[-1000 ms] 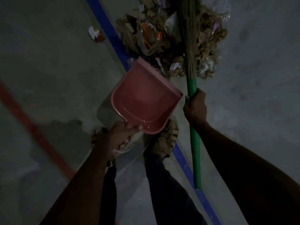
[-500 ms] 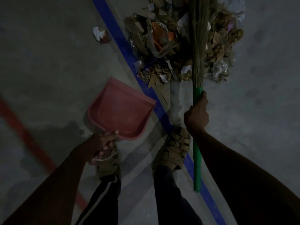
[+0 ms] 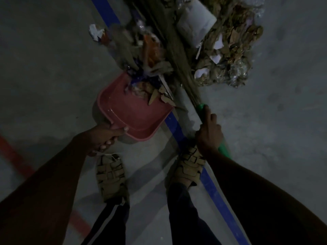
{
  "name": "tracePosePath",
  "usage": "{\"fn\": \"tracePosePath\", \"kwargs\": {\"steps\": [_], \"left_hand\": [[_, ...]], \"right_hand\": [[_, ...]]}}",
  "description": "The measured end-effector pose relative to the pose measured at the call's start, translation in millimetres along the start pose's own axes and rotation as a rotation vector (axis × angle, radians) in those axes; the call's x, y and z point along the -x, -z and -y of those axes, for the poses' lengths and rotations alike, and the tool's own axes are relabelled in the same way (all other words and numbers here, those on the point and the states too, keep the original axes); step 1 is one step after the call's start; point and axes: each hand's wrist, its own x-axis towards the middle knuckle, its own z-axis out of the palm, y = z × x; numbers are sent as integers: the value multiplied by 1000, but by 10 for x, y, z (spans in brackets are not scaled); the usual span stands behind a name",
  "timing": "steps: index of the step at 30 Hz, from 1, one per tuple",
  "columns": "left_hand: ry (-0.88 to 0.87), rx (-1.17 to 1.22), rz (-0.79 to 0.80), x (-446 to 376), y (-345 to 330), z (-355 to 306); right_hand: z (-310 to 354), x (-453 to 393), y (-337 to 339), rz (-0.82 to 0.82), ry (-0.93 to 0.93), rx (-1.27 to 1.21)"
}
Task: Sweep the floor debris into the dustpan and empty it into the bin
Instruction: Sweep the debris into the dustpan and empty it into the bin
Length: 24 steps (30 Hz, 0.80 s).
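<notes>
A pink dustpan [image 3: 123, 110] lies on the grey floor with its open lip against a heap of debris [image 3: 221, 55] made of dry leaves, paper scraps and wrappers. Some scraps sit inside the pan's far edge. My left hand [image 3: 104, 137] grips the dustpan's handle. My right hand [image 3: 208, 135] grips the green handle of a grass broom [image 3: 173, 50], whose bristles slant up and left across the heap. No bin is in view.
A blue floor line [image 3: 175, 128] runs diagonally under the pan and past my right sandal [image 3: 187, 167]. A red line [image 3: 16, 156] crosses the floor at the left. My left sandal [image 3: 111, 175] stands below the pan. A crumpled white scrap [image 3: 95, 31] lies apart, upper left.
The dustpan has moved right and forward, up to the heap, and scraps now lie in it. The broom has tilted, its bristles swinging left over the debris.
</notes>
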Motion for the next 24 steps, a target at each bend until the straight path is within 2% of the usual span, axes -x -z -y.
{"fn": "tracePosePath", "kwargs": {"steps": [3,9,12,16,24], "left_hand": [[1,-47,12,-65,70,-38],[-1,-84,10,-165,144,4],[-12,-88,0,-160,97,-21],[-46,-40,-32,-189,-61,-113],[-43,-126,-43,-215,-176,-418]], "right_hand": [[-53,121,-87,0,16,-30],[-172,105,5,-209,-71,-78],[-217,-82,109,-279,-185,-55],[-180,-264,167,-189,-286,-25],[-118,-28,-71,-15,-122,-133]]}}
